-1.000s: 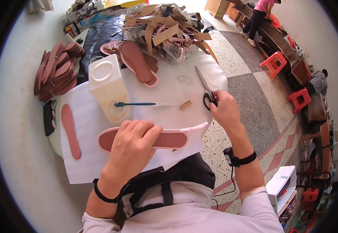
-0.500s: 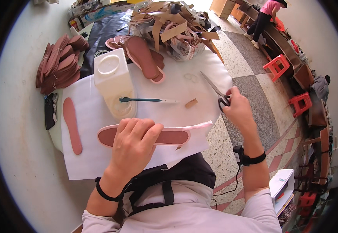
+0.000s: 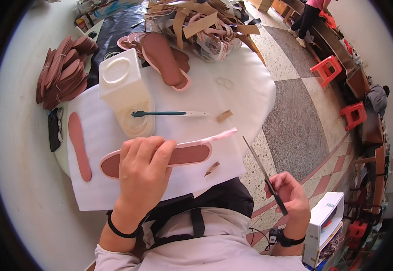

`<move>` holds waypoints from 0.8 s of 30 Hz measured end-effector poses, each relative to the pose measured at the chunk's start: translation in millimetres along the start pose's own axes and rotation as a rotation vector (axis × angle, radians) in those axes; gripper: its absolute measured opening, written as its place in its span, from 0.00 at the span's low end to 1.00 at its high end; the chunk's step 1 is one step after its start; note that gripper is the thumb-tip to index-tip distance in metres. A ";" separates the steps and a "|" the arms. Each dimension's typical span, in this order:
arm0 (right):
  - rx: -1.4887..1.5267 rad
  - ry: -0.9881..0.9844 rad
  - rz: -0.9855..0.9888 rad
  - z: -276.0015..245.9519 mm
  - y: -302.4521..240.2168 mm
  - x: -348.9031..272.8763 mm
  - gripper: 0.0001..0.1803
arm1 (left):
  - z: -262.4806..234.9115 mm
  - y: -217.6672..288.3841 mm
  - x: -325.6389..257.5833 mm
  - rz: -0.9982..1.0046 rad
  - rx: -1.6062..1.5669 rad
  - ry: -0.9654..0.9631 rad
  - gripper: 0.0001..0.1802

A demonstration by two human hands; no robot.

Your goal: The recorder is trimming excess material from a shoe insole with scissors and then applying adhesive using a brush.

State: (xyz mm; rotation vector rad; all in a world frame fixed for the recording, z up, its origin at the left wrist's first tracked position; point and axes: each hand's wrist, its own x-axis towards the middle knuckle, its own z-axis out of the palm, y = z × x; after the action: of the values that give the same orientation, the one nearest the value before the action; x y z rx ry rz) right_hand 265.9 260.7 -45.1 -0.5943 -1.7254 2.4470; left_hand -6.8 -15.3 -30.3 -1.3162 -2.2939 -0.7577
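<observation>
My left hand (image 3: 144,165) is closed over a brown shoe sole (image 3: 189,155) edged with pink, held above the white sheet (image 3: 97,198). A pink strip (image 3: 222,135) sticks out past the sole's right end. Off the table's right side, my right hand (image 3: 291,196) grips black-handled scissors (image 3: 258,159), blades pointing up and left. A white plastic container (image 3: 124,74) lies beyond the left hand, with a teal-handled brush (image 3: 165,113) across its mouth. Small brown scraps lie nearby, one (image 3: 224,116) past the strip and another (image 3: 212,169) below it.
A single insole (image 3: 80,149) lies at the left, below bundled insoles (image 3: 65,74). Layered sandals (image 3: 162,58) and a heap of straps and offcuts (image 3: 201,27) occupy the far side. Red stools (image 3: 326,71) and another person (image 3: 311,18) are across the floor at right.
My right hand has drawn the scissors down and toward me, off the tabletop, turning them. The left hand and sole have shifted slightly left, and the strip's end tilts higher.
</observation>
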 end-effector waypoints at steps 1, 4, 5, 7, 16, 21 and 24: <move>-0.046 0.016 0.030 -0.6 3.7 -1.5 0.31 | 0.6 -0.2 -0.4 -0.002 0.008 -0.006 0.33; -0.166 0.051 0.125 7.3 6.8 0.0 0.33 | 1.7 0.6 1.1 0.016 0.017 -0.013 0.34; -0.194 0.054 0.157 15.3 2.4 2.7 0.33 | 1.9 1.3 1.6 0.024 0.018 -0.013 0.34; -0.285 0.033 0.179 21.6 -0.9 8.4 0.33 | 1.9 3.6 2.9 0.029 0.023 -0.006 0.33; -0.421 0.006 0.108 45.8 -1.3 28.1 0.31 | 2.3 9.2 4.2 0.073 0.011 -0.049 0.29; -0.627 0.018 0.006 56.2 -14.8 29.2 0.29 | 0.6 11.6 3.2 0.107 0.015 -0.016 0.27; -0.769 0.037 -0.067 62.9 -28.5 31.0 0.28 | 1.0 12.4 5.9 0.152 0.033 0.019 0.26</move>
State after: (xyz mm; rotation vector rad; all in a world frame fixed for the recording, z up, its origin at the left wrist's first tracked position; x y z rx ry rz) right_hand 210.4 224.1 -8.9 -0.6045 -2.5961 1.6448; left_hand 1.1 -5.7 -24.4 -1.4431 -2.1535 -0.6754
